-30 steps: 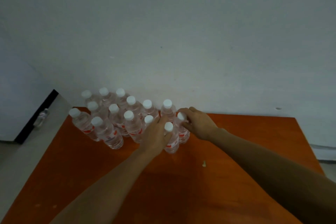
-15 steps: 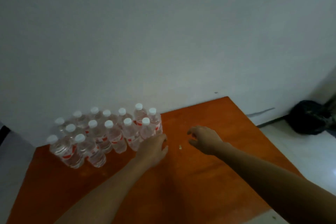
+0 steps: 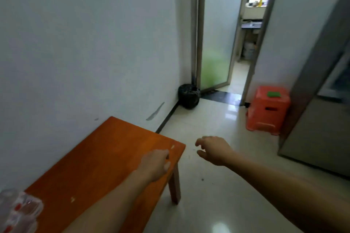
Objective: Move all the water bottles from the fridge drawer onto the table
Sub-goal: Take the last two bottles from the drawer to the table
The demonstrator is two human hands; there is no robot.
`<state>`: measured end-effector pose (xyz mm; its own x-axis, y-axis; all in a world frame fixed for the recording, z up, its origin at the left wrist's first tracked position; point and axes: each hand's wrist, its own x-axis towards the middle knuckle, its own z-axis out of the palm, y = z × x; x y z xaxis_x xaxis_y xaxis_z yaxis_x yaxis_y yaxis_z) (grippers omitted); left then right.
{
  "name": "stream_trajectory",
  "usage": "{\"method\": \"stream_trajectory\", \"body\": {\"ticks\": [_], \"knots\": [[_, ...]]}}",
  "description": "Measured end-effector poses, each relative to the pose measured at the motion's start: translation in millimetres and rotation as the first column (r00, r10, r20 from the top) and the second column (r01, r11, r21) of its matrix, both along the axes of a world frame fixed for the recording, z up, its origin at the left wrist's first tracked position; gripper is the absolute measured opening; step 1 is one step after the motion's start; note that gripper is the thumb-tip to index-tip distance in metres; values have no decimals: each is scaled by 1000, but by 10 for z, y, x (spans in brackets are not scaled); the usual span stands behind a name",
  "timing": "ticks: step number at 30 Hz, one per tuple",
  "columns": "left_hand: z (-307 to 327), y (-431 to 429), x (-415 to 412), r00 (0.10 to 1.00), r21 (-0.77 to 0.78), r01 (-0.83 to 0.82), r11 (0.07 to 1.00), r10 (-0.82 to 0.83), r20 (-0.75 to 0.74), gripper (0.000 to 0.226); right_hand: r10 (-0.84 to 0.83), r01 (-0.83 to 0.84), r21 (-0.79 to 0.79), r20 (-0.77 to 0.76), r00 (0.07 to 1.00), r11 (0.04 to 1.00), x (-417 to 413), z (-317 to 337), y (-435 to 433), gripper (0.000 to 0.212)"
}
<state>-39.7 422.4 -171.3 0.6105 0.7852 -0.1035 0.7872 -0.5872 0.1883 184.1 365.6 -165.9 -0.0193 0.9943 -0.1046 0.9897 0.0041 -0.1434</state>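
**Hands empty over the worktop corner; bottles at the lower left edge of view**

Item one: we see the orange worktop (image 3: 98, 159) running from the lower left toward the middle, set against the pale wall (image 3: 85, 43), with one leg showing beneath its near corner.

Item two: we record the water bottles (image 3: 18, 212) standing on the worktop at the very lower left, blurred and cut off by the edge of view; clear plastic with red on the labels is all we can make out, and we cannot count them.

Item three: our left hand (image 3: 156, 164) is over the worktop's right corner, fingers loosely curled, holding nothing.

Item four: our right hand (image 3: 213, 149) is past the worktop edge, above the glossy floor (image 3: 208, 123), fingers spread and slightly bent, holding nothing. The two hands are apart.

Item five: we note a dark bin (image 3: 188, 96) in the corner by the wall, a frosted glass door (image 3: 216, 34) standing open beside it, and an orange plastic stool (image 3: 268, 109) with a small green thing (image 3: 274, 94) on top. A grey appliance front (image 3: 318, 128) fills the right side.
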Motion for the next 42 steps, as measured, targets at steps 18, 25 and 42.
{"method": "stream_trajectory", "body": {"ticks": [18, 25, 42], "knots": [[-279, -822, 5338, 769, -19, 639, 769, -639, -19, 28, -699, 696, -93, -3, 715, 712, 4397, -309, -2438, 38], [-282, -450, 6965, 654, -54, 756, 653, -756, 16, 24, -817, 816, -80, 25, 576, 573, 5679, -335, -2262, 35], [-31, -446, 10199, 488, 43, 866, 499, -860, 151, 18, -914, 922, 182, -163, 370, 341, 8341, -135, -2488, 20]]}}
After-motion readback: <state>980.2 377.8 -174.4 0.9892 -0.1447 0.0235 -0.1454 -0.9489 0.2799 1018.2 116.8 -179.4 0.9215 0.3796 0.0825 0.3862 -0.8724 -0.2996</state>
